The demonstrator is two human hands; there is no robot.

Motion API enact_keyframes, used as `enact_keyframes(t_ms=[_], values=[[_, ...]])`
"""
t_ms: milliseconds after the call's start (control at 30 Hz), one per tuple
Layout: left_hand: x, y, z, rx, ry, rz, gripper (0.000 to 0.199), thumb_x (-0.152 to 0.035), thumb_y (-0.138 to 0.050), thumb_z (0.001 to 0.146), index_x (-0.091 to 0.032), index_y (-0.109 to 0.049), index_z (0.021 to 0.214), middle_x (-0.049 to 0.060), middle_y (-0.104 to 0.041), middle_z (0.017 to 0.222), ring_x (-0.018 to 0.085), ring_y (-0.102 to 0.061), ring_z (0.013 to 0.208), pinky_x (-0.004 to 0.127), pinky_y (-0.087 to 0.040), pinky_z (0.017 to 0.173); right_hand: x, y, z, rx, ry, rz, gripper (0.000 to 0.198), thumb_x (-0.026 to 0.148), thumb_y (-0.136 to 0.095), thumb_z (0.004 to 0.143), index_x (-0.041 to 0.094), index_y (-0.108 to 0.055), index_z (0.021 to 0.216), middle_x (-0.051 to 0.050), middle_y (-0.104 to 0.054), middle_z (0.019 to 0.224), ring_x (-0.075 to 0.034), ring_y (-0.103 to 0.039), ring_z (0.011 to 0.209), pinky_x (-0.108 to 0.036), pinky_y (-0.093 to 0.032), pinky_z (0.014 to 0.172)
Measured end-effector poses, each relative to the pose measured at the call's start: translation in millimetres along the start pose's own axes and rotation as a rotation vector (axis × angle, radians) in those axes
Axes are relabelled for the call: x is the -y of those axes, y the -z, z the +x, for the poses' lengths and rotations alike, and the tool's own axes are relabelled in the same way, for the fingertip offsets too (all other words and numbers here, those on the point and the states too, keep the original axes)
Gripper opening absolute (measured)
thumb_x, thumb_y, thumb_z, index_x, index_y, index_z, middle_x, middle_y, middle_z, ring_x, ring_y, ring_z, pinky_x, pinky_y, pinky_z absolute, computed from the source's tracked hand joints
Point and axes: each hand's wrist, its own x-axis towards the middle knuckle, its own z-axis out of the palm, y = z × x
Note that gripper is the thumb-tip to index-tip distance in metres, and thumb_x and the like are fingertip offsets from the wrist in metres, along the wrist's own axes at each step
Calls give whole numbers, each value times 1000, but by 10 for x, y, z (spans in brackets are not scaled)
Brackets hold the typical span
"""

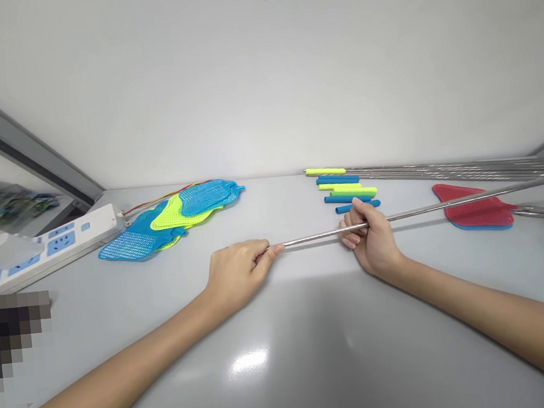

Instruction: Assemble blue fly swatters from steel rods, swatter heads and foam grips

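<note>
Remotely, I hold a metal rod (419,211): left hand (238,270) closed on it, right hand (375,239) curled around it. From left hand, rod runs toward 3 o'clock; mesh heads (171,216) lie at 10 o'clock.

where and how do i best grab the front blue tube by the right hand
Best pinched across the left end of the front blue tube, coming from the left: it lies slender and roughly crosswise, with that end visible, while the right hand partly covers it in this view.

One head-worn camera looks forward and down, close over the grey table (304,335) towards the pale wall (260,77)
</note>
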Motion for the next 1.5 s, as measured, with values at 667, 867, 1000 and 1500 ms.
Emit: enact_keyframes(t_ms=[667,867,1000,1500], values=[[37,-27,11,2,0,-15,42,-45,-24,81,-19,-44,56,-4,-52,57,10,-44,53,23,-16,46,-29,-8,22,21,-38,46,43,30,-49,73,16,-23,42,6,-19,39,-5,-27,34,-19,-23,34],[47,-29,36,-1,24,-41,45,-51,-27,78,-16,-36,50,-4,-43,47,9,-38,47,22,-16,45,-26,-15,13,38,-38,-4,43,32,-48,74,16,-24,42,6,-19,40,-5,-28,35,-19,-24,34],[81,-43,54,3,97,-49,50,-58,-31,73,-15,-31,46,-4,-35,42,9,-35,43,22,-16,44,-37,-15,3,89,-34,-128,43,34,-47,75,16,-27,41,5,-23,40,-6,-31,35,-20,-25,35],[54,-29,37,-1,64,-59,46,-49,-28,78,-17,-41,48,-3,-46,47,9,-39,48,23,-15,46,-58,8,19,155,-64,-195,42,36,-43,78,16,-31,44,5,-26,43,-6,-34,36,-21,-28,36]])
